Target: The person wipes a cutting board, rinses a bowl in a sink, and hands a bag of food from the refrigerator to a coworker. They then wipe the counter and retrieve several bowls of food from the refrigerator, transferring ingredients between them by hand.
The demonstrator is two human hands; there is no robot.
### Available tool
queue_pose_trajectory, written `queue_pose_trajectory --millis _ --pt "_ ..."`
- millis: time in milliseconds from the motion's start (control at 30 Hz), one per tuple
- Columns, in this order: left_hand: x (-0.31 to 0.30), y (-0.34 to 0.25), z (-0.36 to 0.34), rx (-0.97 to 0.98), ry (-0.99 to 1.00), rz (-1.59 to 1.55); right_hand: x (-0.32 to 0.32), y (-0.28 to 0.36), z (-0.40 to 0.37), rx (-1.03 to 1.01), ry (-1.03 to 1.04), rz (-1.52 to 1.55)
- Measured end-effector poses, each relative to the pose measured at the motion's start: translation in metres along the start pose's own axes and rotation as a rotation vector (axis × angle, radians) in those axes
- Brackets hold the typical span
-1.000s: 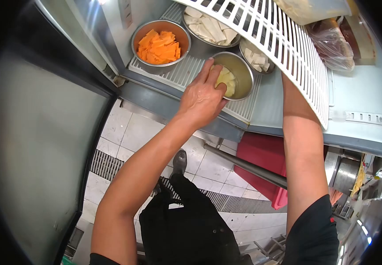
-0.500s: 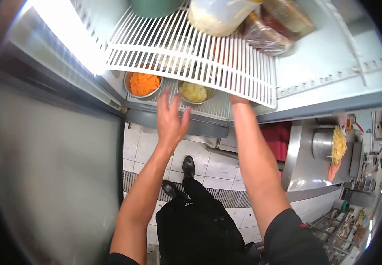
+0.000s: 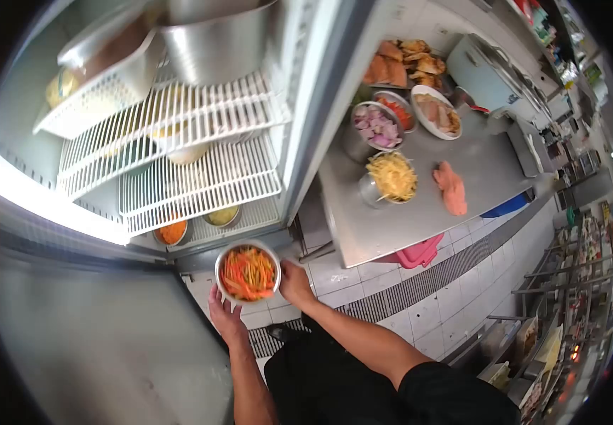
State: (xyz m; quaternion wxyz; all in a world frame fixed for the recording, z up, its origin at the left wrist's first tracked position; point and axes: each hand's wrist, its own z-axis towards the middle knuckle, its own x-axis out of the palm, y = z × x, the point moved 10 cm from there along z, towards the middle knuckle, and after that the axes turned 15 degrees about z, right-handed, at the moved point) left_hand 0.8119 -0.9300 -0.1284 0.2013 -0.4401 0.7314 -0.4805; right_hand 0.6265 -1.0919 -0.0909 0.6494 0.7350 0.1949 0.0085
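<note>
A round metal bowl of orange, red and green vegetable strips is held between my two hands, in front of the open fridge. My right hand grips its right side, the fingertips partly hidden behind the wall. At the lower left, my left hand supports the bowl, with its fingers along the side and underneath. Behind the bowl, on the fridge's low shelf, stand a bowl of orange pieces and a bowl of pale yellow pieces.
The fridge door stands open at left. Wire shelves hold a white basket and a large metal pot. On the steel table are onions, yellow strips, a pink cloth-like piece and a platter.
My right hand has come out from under the wire shelf. Both hands now hold the bowl of vegetable strips outside the fridge, and the view has turned toward the steel table.
</note>
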Motion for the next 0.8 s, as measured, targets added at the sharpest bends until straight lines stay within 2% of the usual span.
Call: queue_pose_trajectory --millis 33,67,167,233,267,300,333,367,433,500,567,633,700,767,800 --pt "0.023 -0.011 -0.004 0.046 0.151 -0.171 -0.01 0.0 -0.011 0.032 0.028 -0.023" --pt "0.041 -0.037 -0.015 0.164 0.25 -0.202 -0.022 0.006 -0.021 0.037 0.047 -0.015" --pt "0.078 -0.07 -0.054 0.186 0.442 0.06 -0.07 0.032 -0.051 0.024 0.073 -0.012" --pt "0.103 -0.078 -0.083 0.145 0.502 0.091 -0.106 0.039 -0.061 0.042 0.1 0.029" --pt "0.115 -0.093 -0.101 0.196 0.503 0.173 -0.133 0.056 -0.066 0.035 0.103 0.053" --pt "0.126 -0.106 -0.112 0.112 0.401 0.224 -0.161 0.071 -0.072 0.107 0.109 0.115" --pt "0.149 -0.131 -0.121 0.227 0.374 0.311 -0.185 0.064 -0.071 0.008 0.098 0.16" --pt "0.177 -0.155 -0.129 0.342 0.344 0.395 -0.217 0.063 -0.071 0.05 0.086 0.135" --pt "0.254 -0.196 -0.144 0.538 0.414 0.433 -0.284 0.088 -0.068 0.023 0.024 0.139" --pt "0.358 -0.234 -0.169 0.774 0.514 0.672 -0.352 0.085 -0.055 -0.032 -0.021 0.06" --pt "0.467 -0.254 -0.183 0.931 0.604 0.858 -0.42 0.092 -0.044 -0.027 -0.15 0.075" --pt "0.572 -0.252 -0.184 1.1 0.719 1.105 -0.474 0.083 -0.03 -0.013 -0.181 0.119" --pt "0.652 -0.227 -0.159 1.405 0.697 1.248 -0.53 0.085 -0.013 0.044 -0.273 0.274" --pt "0.707 -0.175 -0.108 1.212 0.746 1.833 -0.573 0.06 0.007 0.074 -0.274 0.378" --pt "0.716 -0.163 -0.101 1.197 0.747 1.855 -0.581 0.051 0.014 0.087 -0.265 0.392"
